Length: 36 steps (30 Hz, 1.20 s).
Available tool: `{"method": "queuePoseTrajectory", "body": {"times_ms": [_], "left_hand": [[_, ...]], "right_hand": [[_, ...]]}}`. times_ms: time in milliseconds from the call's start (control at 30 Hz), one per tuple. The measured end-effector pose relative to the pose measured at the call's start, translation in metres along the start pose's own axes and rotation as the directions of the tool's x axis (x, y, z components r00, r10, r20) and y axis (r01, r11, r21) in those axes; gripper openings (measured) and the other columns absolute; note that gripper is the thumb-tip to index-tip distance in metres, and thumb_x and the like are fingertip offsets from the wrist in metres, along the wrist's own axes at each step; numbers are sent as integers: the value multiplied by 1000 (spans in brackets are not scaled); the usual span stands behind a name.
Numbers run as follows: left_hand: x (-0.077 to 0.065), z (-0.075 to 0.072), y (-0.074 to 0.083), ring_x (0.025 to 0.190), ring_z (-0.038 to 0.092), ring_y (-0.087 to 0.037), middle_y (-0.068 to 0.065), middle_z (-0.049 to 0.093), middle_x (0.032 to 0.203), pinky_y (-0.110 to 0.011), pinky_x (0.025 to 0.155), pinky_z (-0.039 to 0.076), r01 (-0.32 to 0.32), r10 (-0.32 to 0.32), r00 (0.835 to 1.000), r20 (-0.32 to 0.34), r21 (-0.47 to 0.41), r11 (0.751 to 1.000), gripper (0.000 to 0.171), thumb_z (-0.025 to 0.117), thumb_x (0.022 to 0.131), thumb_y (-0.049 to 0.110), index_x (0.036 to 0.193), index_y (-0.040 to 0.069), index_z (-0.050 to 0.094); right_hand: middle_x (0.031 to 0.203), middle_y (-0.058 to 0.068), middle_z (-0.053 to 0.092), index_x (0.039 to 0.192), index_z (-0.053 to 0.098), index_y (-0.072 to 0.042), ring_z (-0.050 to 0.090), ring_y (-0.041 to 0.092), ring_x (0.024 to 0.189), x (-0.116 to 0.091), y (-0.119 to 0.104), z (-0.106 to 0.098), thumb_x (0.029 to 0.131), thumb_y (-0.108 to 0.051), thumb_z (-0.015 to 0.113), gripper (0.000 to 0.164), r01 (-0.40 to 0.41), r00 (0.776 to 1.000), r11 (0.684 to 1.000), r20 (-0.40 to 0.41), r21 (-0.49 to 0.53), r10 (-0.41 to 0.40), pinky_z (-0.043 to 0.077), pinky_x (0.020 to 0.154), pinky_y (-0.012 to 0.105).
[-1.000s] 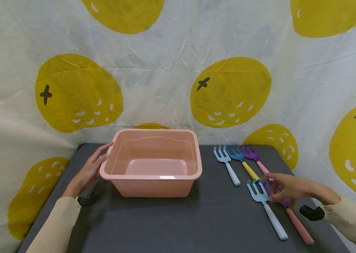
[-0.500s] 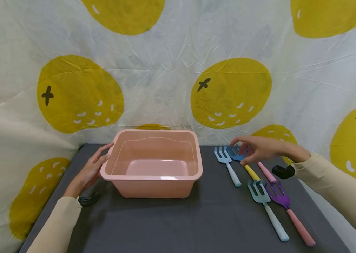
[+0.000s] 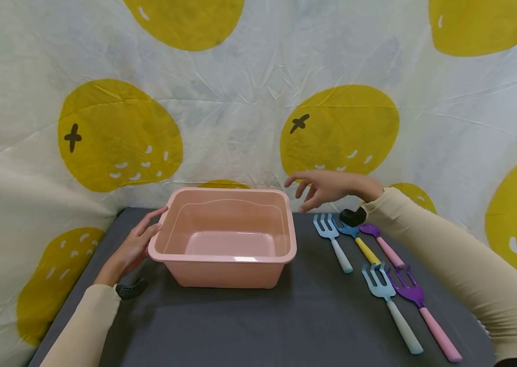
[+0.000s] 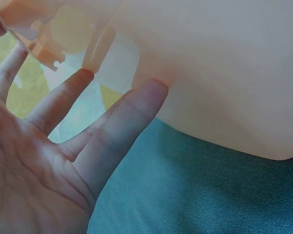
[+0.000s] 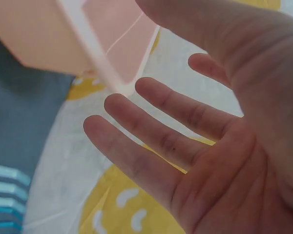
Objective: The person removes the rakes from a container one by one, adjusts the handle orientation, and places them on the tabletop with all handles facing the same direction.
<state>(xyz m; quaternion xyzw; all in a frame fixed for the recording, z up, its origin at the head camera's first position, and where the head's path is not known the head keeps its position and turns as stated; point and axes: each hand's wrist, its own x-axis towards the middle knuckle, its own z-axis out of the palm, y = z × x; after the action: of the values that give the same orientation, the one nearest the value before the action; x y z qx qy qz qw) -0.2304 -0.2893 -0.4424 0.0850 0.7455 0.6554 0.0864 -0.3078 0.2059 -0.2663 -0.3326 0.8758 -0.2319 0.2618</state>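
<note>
A pink plastic basin [image 3: 226, 275] stands on the dark grey table, its inside bare. My left hand [image 3: 131, 250] touches its left wall and rim with straight, spread fingers; in the left wrist view the thumb [image 4: 151, 95] lies against the basin's outside. Beyond the basin's back right corner my right hand [image 3: 325, 187] hovers, holding nothing, its fingers [image 5: 132, 151] spread and loosely bent. To the right lie several garden hand forks: a pale blue one [image 3: 342, 256], a blue one with a yellow handle [image 3: 367, 252] and a purple one with a pink handle [image 3: 389, 252].
Closer to the front right lie a second pale blue fork [image 3: 404, 326] and a second purple fork [image 3: 439, 334]. A white cloth [image 3: 231, 127] with yellow fruit prints hangs behind the table [image 3: 240, 326]. The right sleeve [image 3: 442, 250] passes over the table's right side.
My right hand has moved from the near forks on the right, over the far forks, up and left to the basin's back right corner. My left hand stays at the basin.
</note>
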Motion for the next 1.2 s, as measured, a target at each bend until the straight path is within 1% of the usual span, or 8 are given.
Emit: {"method": "queuePoseTrajectory", "body": {"times_ms": [267, 433, 600, 700, 833, 900, 1067, 1200], "left_hand": [[0, -1, -1, 84, 70, -21, -15, 45, 143, -39, 72, 61, -7, 7, 1000, -5, -3, 1000, 57, 46, 111, 37, 163, 31, 26], [-1, -3, -2, 80, 70, -20, -10, 50, 136, -38, 70, 60, -10, 10, 1000, -8, -7, 1000, 57, 46, 111, 36, 163, 29, 26], [0, -3, -3, 79, 70, -19, -9, 52, 134, -39, 69, 60, -7, 7, 1000, -11, -13, 1000, 56, 47, 110, 37, 163, 31, 28], [1, -2, -3, 81, 70, -19, -11, 51, 137, -40, 70, 61, -10, 10, 1000, -7, -17, 1000, 56, 47, 110, 38, 163, 31, 28], [1, -3, -2, 89, 71, -24, -18, 41, 150, -41, 73, 61, -11, 11, 1000, -7, -6, 1000, 57, 47, 110, 38, 163, 31, 27], [1, -3, -1, 90, 72, -26, -22, 39, 152, -41, 72, 61, -7, 7, 1000, -12, -4, 1000, 57, 47, 110, 38, 163, 31, 27], [1, -1, -2, 92, 72, -26, -24, 36, 154, -41, 71, 61, 2, -3, 1000, -21, -15, 1000, 58, 48, 110, 38, 163, 30, 27], [2, 0, -3, 93, 72, -28, -25, 35, 155, -42, 71, 61, 9, -9, 1000, -27, -20, 1000, 59, 49, 109, 38, 163, 29, 27]], "right_hand": [[140, 24, 55, 150, 42, -14, 65, 34, 116, 52, -19, 6, 92, -29, 80, 72, 26, 997, 999, 77, -20, -24, 58, 90, 42], [141, 20, 55, 152, 42, -15, 63, 31, 119, 85, -33, 18, 92, -25, 80, 72, 37, 990, 999, 141, -34, -32, 58, 90, 43], [142, 18, 56, 152, 44, -17, 64, 26, 116, 113, -42, 32, 93, -23, 78, 68, 55, 980, 998, 195, -37, -46, 57, 90, 44], [144, 20, 54, 151, 45, -15, 65, 23, 114, 127, -45, 41, 93, -23, 78, 67, 45, 974, 999, 224, -20, -40, 56, 93, 46], [145, 20, 53, 150, 45, -15, 64, 21, 113, 145, -48, 57, 92, -25, 79, 68, 22, 965, 1000, 262, -8, -20, 55, 95, 48], [144, 20, 53, 148, 46, -17, 63, 22, 115, 154, -49, 65, 91, -27, 81, 67, 3, 959, 1000, 284, 3, -4, 54, 97, 49], [136, 9, 59, 144, 51, -27, 64, 22, 110, 171, -48, 88, 86, -34, 85, 67, -68, 937, 998, 342, -17, 69, 53, 98, 51], [126, 2, 66, 145, 52, -26, 66, 26, 109, 185, -41, 108, 83, -40, 86, 72, -59, 918, 995, 387, -80, 85, 55, 94, 49]]}}
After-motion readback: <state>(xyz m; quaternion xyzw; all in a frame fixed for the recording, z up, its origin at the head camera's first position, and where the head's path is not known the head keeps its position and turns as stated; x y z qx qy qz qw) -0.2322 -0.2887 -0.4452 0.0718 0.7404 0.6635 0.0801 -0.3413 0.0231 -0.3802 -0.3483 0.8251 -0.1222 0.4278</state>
